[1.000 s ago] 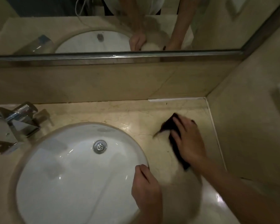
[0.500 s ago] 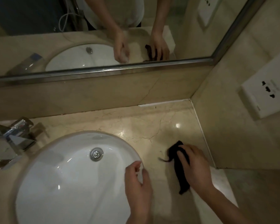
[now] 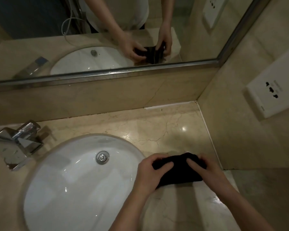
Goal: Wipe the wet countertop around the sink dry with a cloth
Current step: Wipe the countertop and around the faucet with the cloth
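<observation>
A view from above looks down on a bathroom sink corner. In the lower right of the frame, two bare hands hold a dark cloth (image 3: 177, 170) between them, over the beige marble surface (image 3: 157, 130) just right of the sink (image 3: 70, 180). The left hand (image 3: 148, 174) grips the cloth's left end, thumb lying across the top and fingers curled round its far edge. The right hand (image 3: 212, 172) grips the right end, thumb pressed on top and fingers wrapped behind. Each grip is closed on the cloth. The cloth is bunched into a short, thick roll; whether its underside touches the surface cannot be told.

The white oval sink fills the lower left and centre, with a round metal drain (image 3: 102, 157) near its upper middle. A chrome tap (image 3: 18, 144) stands at the left edge of the frame, beside the sink's rim. The surface shines with light spots toward the right corner, near the wall.

A mirror (image 3: 40, 22) with a metal frame spans the upper part of the frame and reflects the hands, cloth, sink and the person's pale top. On the right wall, at the middle right of the frame, is a white socket plate (image 3: 272, 90).
</observation>
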The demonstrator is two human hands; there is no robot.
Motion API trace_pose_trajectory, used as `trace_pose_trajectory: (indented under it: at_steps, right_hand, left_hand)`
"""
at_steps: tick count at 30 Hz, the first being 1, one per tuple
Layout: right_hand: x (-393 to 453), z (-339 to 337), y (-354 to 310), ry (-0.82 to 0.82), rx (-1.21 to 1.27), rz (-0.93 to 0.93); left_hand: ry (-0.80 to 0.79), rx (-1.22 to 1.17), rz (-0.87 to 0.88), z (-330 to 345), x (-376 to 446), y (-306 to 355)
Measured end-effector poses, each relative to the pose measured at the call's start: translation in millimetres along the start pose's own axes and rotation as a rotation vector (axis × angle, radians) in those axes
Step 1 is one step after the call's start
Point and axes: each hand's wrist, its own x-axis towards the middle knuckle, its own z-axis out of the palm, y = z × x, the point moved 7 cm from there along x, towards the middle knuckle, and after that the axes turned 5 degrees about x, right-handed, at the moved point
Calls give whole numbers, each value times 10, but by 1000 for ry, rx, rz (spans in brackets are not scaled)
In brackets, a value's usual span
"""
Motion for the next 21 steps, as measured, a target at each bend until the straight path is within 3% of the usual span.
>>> trace_pose_trajectory:
  at_steps: [3, 8, 12, 14, 17, 19, 21]
  right_hand:
    - [-145, -130, -314, -19, 4, -151]
    - [-325, -265, -1033, -71, -63, -534]
    - [-480, -294, -1053, 22, -519, -905]
    - [-449, -308, -559, -5, -730, -897]
    - [-536, -396, 135, 79, -881, -686]
    - [-652, -389, 299, 206, -771, -565]
    - [-638, -191, 237, 274, -680, -547]
  left_hand:
    - [21, 162, 216, -187, -133, 339]
    - [232, 416, 619, -338, -271, 1014]
    - [142, 592, 802, -136, -341, 967]
    - [-14, 682, 767, 33, -367, 593]
    - [-186, 753, 517, 212, -452, -91]
    - [-102, 700, 465, 244, -515, -293]
    - [90, 643, 500, 243, -507, -266]
